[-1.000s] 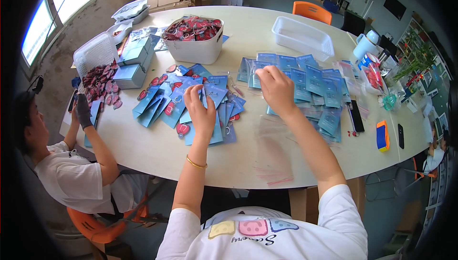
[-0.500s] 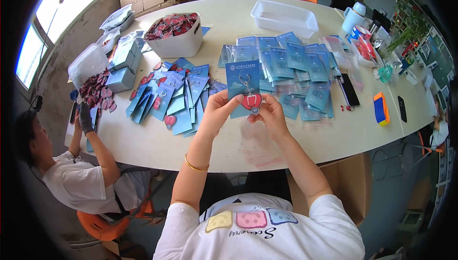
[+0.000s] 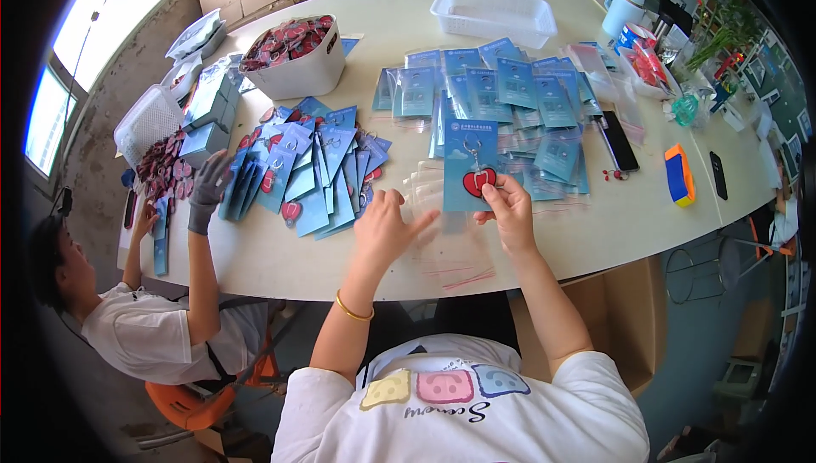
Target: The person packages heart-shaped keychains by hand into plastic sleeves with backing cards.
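Observation:
Between the thumb and fingers of my right hand (image 3: 508, 212) is a blue backing card (image 3: 459, 153) with a red heart keychain (image 3: 478, 181) hanging on its front. The card stands upright over the table. My left hand (image 3: 387, 229) is off the card, fingers apart and slightly blurred, with nothing in it that I can see. Beside it, clear plastic bags (image 3: 455, 263) with red seal strips lie on the table. Left of my hands is a heap of blue cards with keychains (image 3: 319, 170). Bagged cards (image 3: 510, 93) are piled behind the held one.
A white bin of red keychains (image 3: 310, 72) and a white plastic basket (image 3: 493, 14) stand farther back. A phone (image 3: 617, 142) and an orange-blue tape roll (image 3: 679, 176) lie at right. At left a co-worker's gloved hand (image 3: 206, 191) is over the table beside loose keychains (image 3: 161, 165).
My left hand has let go of the card and moved down-left toward the clear bags. My right hand has carried the card slightly right. The co-worker's gloved hand has risen.

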